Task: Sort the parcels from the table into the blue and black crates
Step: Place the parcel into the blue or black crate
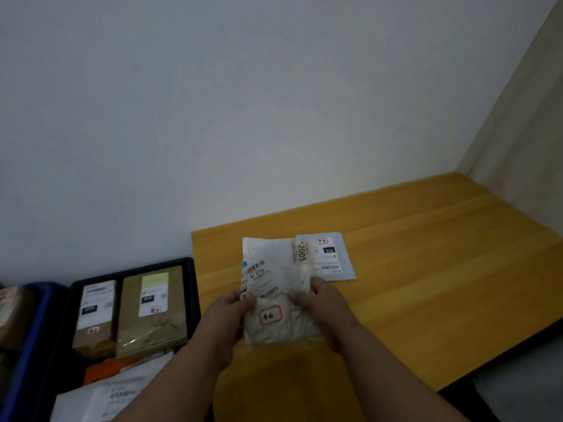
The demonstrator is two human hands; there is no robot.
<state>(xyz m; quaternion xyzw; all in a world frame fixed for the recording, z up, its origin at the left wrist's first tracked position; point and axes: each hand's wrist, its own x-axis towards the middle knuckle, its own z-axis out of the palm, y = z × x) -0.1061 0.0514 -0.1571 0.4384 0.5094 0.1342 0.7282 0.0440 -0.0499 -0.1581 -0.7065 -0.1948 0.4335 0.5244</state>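
Observation:
A white crinkled plastic parcel with a barcode label and a red-framed stamp is held over the yellow wooden table. My left hand grips its left edge and my right hand grips its right edge, thumbs on top. Behind it a pale blue parcel lies flat on the table, partly covered. The black crate stands left of the table with two brown parcels upright in it and white and orange parcels in front. The blue crate is at the far left.
A white wall rises behind the table and a beige wall closes its right side. The table's front edge runs diagonally at the lower right, with dark floor below. The black crate touches the table's left edge.

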